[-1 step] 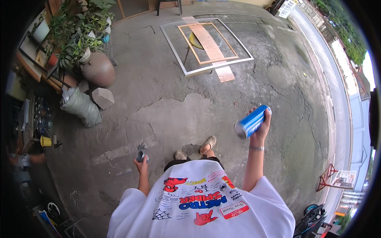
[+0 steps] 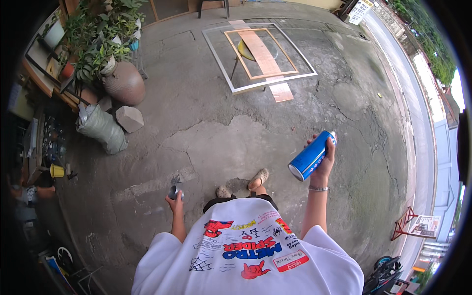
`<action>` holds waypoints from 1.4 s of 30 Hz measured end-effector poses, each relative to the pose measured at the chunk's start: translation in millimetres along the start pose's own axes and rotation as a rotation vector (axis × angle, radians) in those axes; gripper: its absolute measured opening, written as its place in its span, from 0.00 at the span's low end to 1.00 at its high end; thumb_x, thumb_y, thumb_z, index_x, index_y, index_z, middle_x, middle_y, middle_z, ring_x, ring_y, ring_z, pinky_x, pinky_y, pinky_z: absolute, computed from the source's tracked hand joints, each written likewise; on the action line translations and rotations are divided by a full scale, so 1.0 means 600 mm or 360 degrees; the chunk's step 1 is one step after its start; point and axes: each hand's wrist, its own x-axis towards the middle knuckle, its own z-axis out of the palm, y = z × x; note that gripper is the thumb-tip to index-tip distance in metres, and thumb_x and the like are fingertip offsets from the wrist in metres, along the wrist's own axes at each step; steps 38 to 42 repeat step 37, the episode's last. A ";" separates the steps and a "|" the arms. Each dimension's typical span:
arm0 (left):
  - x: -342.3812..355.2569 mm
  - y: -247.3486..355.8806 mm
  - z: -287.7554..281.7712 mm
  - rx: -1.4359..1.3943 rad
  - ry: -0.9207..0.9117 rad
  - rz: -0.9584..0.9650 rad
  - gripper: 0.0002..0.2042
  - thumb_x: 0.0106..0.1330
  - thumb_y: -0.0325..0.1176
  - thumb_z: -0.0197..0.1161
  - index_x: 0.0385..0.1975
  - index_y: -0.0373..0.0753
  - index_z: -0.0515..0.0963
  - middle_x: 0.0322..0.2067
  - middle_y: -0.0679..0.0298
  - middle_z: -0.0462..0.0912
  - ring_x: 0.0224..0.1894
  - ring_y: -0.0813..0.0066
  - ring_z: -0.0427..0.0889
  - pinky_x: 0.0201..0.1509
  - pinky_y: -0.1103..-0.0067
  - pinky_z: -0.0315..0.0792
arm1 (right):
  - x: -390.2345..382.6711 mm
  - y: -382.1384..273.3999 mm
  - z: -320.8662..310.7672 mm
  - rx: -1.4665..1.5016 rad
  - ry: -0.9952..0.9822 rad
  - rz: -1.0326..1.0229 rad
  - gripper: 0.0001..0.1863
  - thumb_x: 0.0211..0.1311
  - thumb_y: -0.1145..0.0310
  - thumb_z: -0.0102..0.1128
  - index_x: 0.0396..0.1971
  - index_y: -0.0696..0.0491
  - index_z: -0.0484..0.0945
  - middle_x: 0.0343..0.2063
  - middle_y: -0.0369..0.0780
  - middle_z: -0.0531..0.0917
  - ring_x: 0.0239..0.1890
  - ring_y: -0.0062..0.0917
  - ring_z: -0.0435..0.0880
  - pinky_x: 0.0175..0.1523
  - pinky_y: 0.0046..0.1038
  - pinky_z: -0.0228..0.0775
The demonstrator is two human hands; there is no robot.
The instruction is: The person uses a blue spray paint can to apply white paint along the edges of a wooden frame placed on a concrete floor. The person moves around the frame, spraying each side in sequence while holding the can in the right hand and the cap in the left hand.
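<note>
My right hand [image 2: 322,162] is wrapped round a blue spray can [image 2: 310,156], held tilted out in front of me on the right. Its silver-rimmed bottom points down and left, and its white top end shows past my fingers. Lower on the left, my left hand [image 2: 174,200] grips a small grey cap [image 2: 173,191], its hollow side showing. Farther ahead, a large silver-white frame [image 2: 234,90] and a smaller bare wooden frame [image 2: 251,77] lie raised above the ground. A pinkish wooden board [image 2: 263,56] runs across under them, over a round yellow-topped stool [image 2: 242,51]. Both hands are well apart from the frames.
Cracked concrete [image 2: 221,142] spreads around my feet. To the left stand potted plants [image 2: 98,44], a big clay jar [image 2: 125,83], a stone block [image 2: 130,119] and a stuffed sack [image 2: 102,129]. A red metal stand [image 2: 404,223] and a motorcycle [image 2: 383,275] are at the right.
The spray can has swung slightly, its bottom end dipping lower, and its motion blur has gone. My left hand keeps the cap in nearly the same place. The view has shifted very slightly.
</note>
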 end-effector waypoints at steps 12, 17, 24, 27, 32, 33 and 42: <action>0.021 -0.081 0.017 0.0227 -0.0187 0.0072 0.43 0.56 0.46 0.84 0.66 0.41 0.63 0.47 0.56 0.80 0.33 0.71 0.83 0.31 0.74 0.76 | 0.014 0.042 -0.055 -0.0036 0.0347 0.0098 0.44 0.69 0.58 0.69 0.78 0.48 0.53 0.40 0.45 0.83 0.36 0.39 0.89 0.41 0.45 0.87; -0.033 -0.042 0.074 0.0224 -0.0323 -0.0043 0.41 0.55 0.48 0.85 0.62 0.38 0.68 0.40 0.59 0.82 0.32 0.71 0.82 0.32 0.73 0.76 | -0.013 0.029 -0.024 -0.0119 0.0369 0.0109 0.40 0.70 0.56 0.66 0.77 0.45 0.57 0.41 0.49 0.85 0.36 0.41 0.90 0.39 0.46 0.87; -0.024 -0.015 0.115 0.0200 -0.0285 0.0559 0.35 0.54 0.51 0.85 0.53 0.33 0.77 0.42 0.56 0.85 0.38 0.64 0.84 0.44 0.67 0.79 | -0.055 0.123 0.023 -0.0836 -0.0098 -0.0101 0.43 0.68 0.64 0.71 0.77 0.47 0.57 0.40 0.45 0.86 0.34 0.36 0.89 0.38 0.36 0.85; -0.046 -0.005 0.092 0.0355 -0.0142 0.0321 0.37 0.55 0.54 0.84 0.56 0.35 0.75 0.46 0.54 0.85 0.39 0.64 0.85 0.45 0.66 0.80 | -0.002 0.158 -0.018 -0.0787 -0.0163 0.0152 0.38 0.66 0.66 0.72 0.71 0.56 0.62 0.34 0.36 0.84 0.30 0.23 0.82 0.35 0.27 0.79; -0.156 -0.047 0.046 0.0086 -0.0030 0.0043 0.41 0.56 0.54 0.83 0.61 0.36 0.68 0.43 0.57 0.84 0.37 0.70 0.86 0.35 0.74 0.81 | -0.046 0.096 -0.054 -0.2666 -0.1342 0.0103 0.65 0.47 0.57 0.84 0.79 0.60 0.48 0.42 0.55 0.86 0.44 0.46 0.89 0.51 0.41 0.83; -0.177 -0.064 0.053 0.0133 -0.0026 -0.0006 0.42 0.56 0.54 0.83 0.61 0.36 0.67 0.43 0.56 0.84 0.37 0.69 0.86 0.35 0.74 0.81 | 0.000 0.131 -0.147 -0.2881 -0.1335 0.0055 0.67 0.42 0.55 0.85 0.77 0.63 0.50 0.44 0.59 0.86 0.47 0.50 0.89 0.54 0.43 0.82; -0.240 -0.241 -0.024 0.0236 0.0286 -0.0051 0.42 0.56 0.55 0.82 0.62 0.38 0.68 0.50 0.48 0.83 0.46 0.62 0.86 0.47 0.67 0.80 | 0.087 0.246 -0.413 -0.3182 -0.1629 0.1235 0.63 0.38 0.48 0.88 0.72 0.64 0.65 0.60 0.55 0.84 0.60 0.50 0.85 0.63 0.42 0.79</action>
